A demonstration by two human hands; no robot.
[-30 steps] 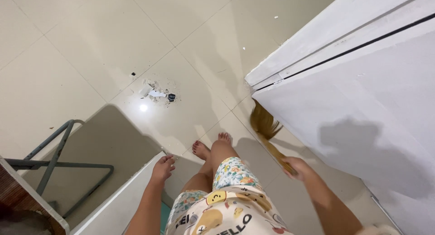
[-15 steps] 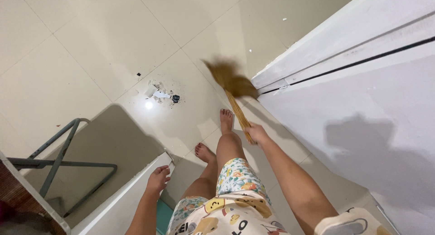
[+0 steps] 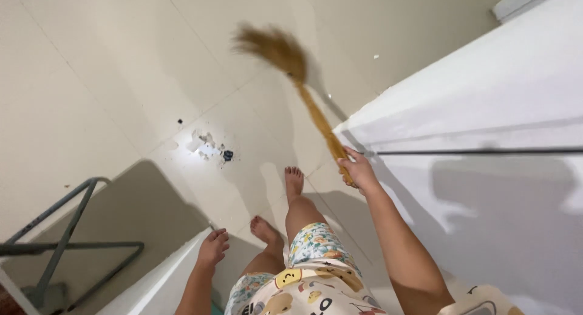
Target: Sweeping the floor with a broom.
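Observation:
My right hand (image 3: 358,169) grips the handle of a straw broom (image 3: 303,90). The broom reaches forward over the cream tiled floor, its blurred bristle head up near the top centre. A small pile of white and dark debris (image 3: 209,148) lies on the tiles left of the broom. My left hand (image 3: 214,248) hangs by my side with loosely curled fingers, holding nothing, next to the corner of a white ledge (image 3: 158,278). My bare feet stand between the pile and the white furniture.
A large white cabinet or appliance top (image 3: 486,187) fills the right side, close to my right arm. A grey metal folding frame (image 3: 67,242) stands at the lower left. Small white specks dot the floor (image 3: 91,78) further ahead.
My right hand has swung the broom forward and upward, from beside the white cabinet out over the tiles. I have stepped forward. The debris pile has not moved.

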